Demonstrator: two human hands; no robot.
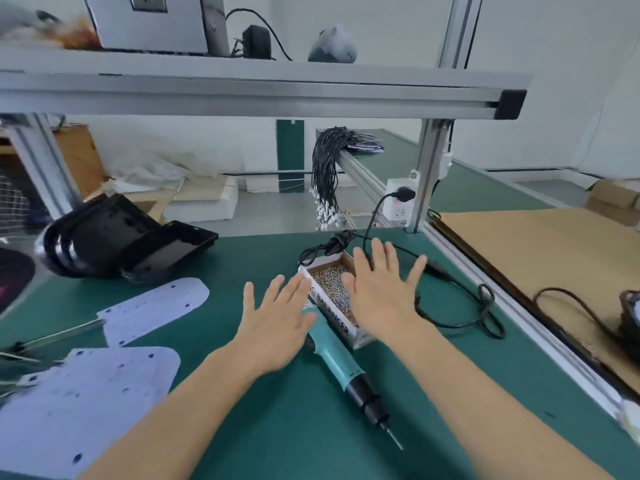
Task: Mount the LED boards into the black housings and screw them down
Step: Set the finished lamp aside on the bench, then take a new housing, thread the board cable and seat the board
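Both hands held flat above the green bench, centre of the frame, fingers straight and spread, grasping nothing. Left hand (277, 323) hovering over the rear end of the teal electric screwdriver (343, 365); right hand (381, 296) hovering over the cardboard box of screws (332, 289), contact with either not discernible.

Screwdriver lying diagonally, long axis from centre toward lower right, bit end pointing down-right and away from the fingers; left hand the nearer.

White LED boards (86, 393) at lower left, flat on the bench, pale with small dark holes, a second board (156, 306) just above them, well apart from both hands and nearer the left one.

Black housings (114, 237) at middle left, glossy, tilted against one another, beyond the boards.

Judged: nothing mounted yet; coming move probably a leftward reach for a board or housing.
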